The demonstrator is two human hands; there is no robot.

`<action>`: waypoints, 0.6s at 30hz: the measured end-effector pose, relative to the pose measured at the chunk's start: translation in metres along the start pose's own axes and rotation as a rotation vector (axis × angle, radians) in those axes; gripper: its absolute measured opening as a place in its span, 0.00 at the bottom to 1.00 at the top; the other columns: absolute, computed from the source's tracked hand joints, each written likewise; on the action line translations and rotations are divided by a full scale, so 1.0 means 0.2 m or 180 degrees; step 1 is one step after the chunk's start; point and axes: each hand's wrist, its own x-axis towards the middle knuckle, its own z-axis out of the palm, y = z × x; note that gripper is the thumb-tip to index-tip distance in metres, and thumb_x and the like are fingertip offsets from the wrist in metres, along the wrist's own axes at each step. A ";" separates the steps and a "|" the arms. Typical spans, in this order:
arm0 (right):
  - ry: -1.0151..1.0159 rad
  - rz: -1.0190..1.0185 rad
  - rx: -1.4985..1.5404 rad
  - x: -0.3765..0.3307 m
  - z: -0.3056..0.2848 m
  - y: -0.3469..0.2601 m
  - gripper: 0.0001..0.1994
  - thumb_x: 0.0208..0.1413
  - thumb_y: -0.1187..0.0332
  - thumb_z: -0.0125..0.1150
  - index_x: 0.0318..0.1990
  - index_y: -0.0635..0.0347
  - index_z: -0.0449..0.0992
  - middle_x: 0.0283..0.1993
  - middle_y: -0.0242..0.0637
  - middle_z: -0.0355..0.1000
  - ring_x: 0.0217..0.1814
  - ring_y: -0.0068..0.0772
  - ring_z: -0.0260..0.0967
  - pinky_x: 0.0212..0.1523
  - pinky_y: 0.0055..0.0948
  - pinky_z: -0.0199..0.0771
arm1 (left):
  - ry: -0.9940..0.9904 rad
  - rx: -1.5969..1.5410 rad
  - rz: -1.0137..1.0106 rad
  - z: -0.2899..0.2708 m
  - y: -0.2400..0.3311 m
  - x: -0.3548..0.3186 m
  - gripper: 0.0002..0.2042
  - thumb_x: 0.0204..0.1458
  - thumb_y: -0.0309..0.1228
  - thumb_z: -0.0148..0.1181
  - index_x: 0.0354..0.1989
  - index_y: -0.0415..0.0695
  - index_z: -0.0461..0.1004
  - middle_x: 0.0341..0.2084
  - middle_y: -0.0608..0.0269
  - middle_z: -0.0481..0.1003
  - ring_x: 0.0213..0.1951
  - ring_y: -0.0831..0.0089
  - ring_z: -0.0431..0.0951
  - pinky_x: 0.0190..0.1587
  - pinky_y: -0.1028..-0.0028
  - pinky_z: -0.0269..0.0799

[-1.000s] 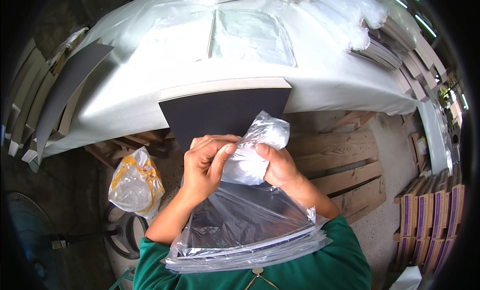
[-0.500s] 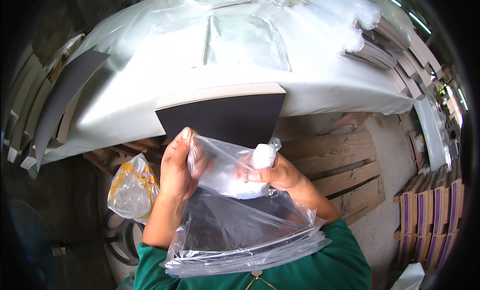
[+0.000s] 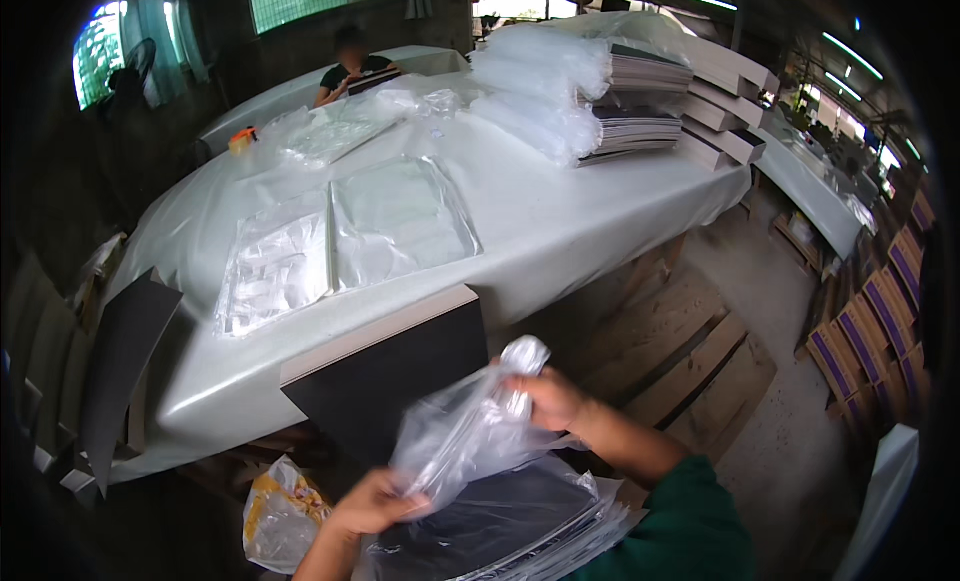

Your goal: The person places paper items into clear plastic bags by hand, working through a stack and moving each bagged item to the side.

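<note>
the left hand point(image 3: 378, 503) pinches 1 end of a crumpled length of clear plastic point(image 3: 448, 443); the right hand point(image 3: 546, 396) is closed around its bunched upper end. the plastic slants between the 2 hands, above a dark plastic-covered stack point(image 3: 508, 516); i cannot tell whether they touch. the step in hand seems to be drawing the plastic out, and the next move likely calls for a firm hold at both ends.

at far left, a dark curved board point(image 3: 125, 371) stands beside the white-covered tabletop point(image 3: 540, 246). clear sleeves point(image 3: 405, 221) lie flat on top; a person point(image 3: 336, 78) sits beyond. a black-faced block point(image 3: 385, 386) leans at the front edge. rightward come plastic-wrapped stacks point(image 3: 540, 96), a wooden pallet point(image 3: 655, 341) on the floor, and purple-striped cartons point(image 3: 880, 311).
</note>
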 end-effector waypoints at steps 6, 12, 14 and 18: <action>-0.1870 0.0347 -0.2073 -0.01 -0.15 -0.05 0.10 0.51 0.66 0.55 0.39 0.61 0.69 0.24 0.30 0.66 0.18 0.19 0.60 0.19 0.21 0.62 | 0.0822 -0.2813 0.1029 -0.16 -0.01 -0.07 0.16 0.50 0.41 0.48 0.37 0.40 0.71 0.30 0.56 0.73 0.37 0.65 0.73 0.43 0.64 0.69; -0.0980 0.0140 0.1206 -0.03 -0.06 -0.01 0.22 0.53 0.51 0.47 0.52 0.51 0.59 0.16 0.27 0.62 0.11 0.11 0.46 0.13 0.13 0.53 | -0.1570 -0.1248 0.0279 -0.05 -0.24 -0.06 0.23 0.44 0.42 0.59 0.42 0.36 0.69 0.33 0.56 0.73 0.34 0.66 0.75 0.40 0.68 0.70; -0.1399 0.0107 0.1950 -0.02 -0.08 0.05 0.28 0.51 0.50 0.50 0.58 0.47 0.54 0.16 0.26 0.60 0.11 0.10 0.45 0.12 0.13 0.51 | -0.0449 -0.1893 0.1311 -0.04 -0.23 -0.08 0.22 0.41 0.38 0.60 0.45 0.41 0.68 0.36 0.57 0.71 0.36 0.66 0.73 0.45 0.63 0.64; -0.1477 -0.0018 0.0780 0.03 -0.07 0.14 0.35 0.44 0.67 0.63 0.59 0.55 0.51 0.21 0.23 0.59 0.15 0.11 0.55 0.12 0.14 0.52 | 0.0862 -0.4187 0.2437 -0.08 -0.17 -0.12 0.23 0.41 0.32 0.57 0.50 0.63 0.66 0.29 0.67 0.69 0.31 0.74 0.69 0.52 0.52 0.54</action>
